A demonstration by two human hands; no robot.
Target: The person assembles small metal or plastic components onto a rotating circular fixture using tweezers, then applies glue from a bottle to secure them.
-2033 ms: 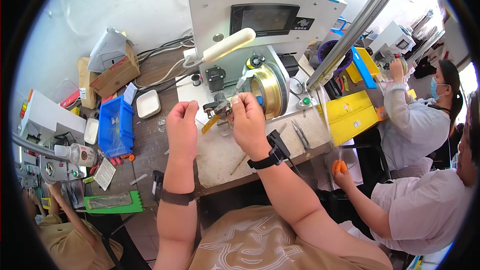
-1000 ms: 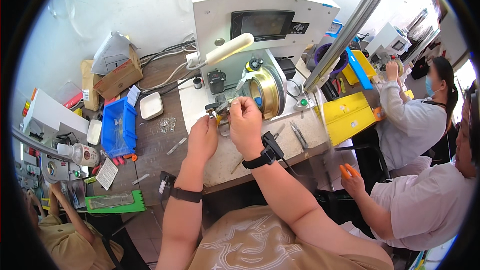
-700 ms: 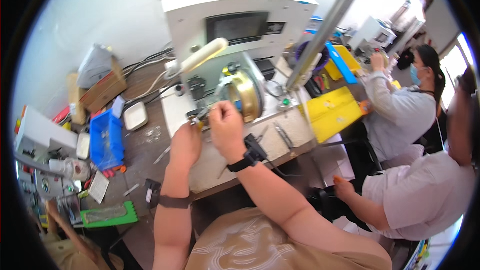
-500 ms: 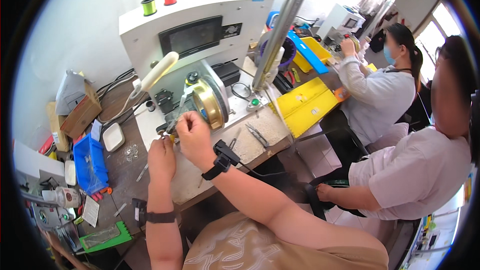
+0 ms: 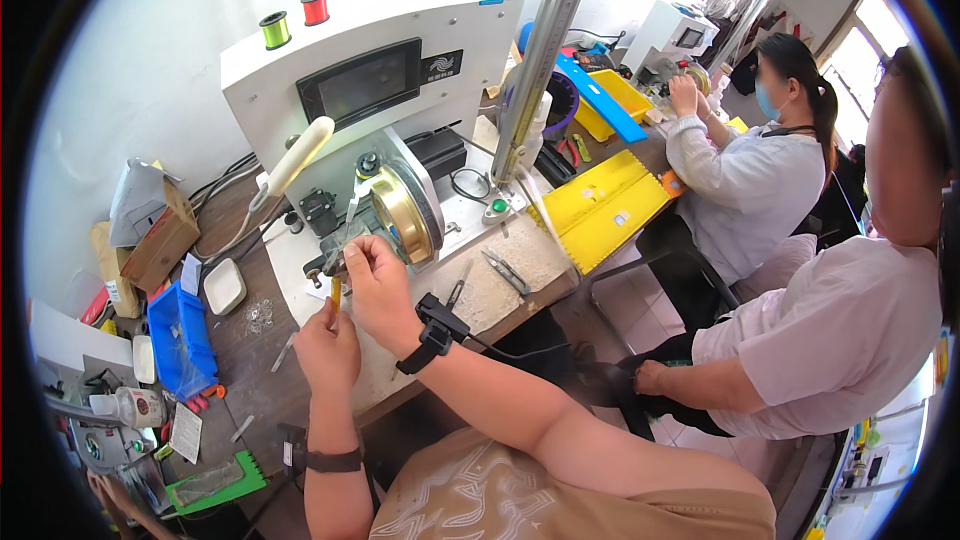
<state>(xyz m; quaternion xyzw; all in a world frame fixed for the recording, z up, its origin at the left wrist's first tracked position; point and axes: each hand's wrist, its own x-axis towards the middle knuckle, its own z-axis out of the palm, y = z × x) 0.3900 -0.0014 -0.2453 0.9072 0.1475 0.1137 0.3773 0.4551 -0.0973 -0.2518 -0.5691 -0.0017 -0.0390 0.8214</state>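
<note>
My left hand (image 5: 328, 352) is closed around a thin yellow-orange stick (image 5: 336, 294), which points up toward the machine. Just right of it my right hand (image 5: 382, 292) is pinched at the fingertips; what it grips is hidden or too fine to make out. Both hands are in front of a white bench machine (image 5: 270, 90) with a dark screen (image 5: 360, 83). A gold-coloured wheel (image 5: 402, 222) stands right behind my right hand. Beside my fingertips is a small metal fitting (image 5: 316, 270) on the machine.
Tweezers (image 5: 460, 283) and pliers-like snips (image 5: 507, 273) lie right of my hands. A white-handled lever (image 5: 298, 160) juts out above. At left stand a blue bin (image 5: 182, 340) and a white dish (image 5: 225, 286). A metal post (image 5: 540, 60) rises at right; two people sit beyond it.
My left hand has moved down and toward me, so more of the yellow-orange stick shows. My right hand stays pinched by the wheel. The whole view has shifted slightly.
</note>
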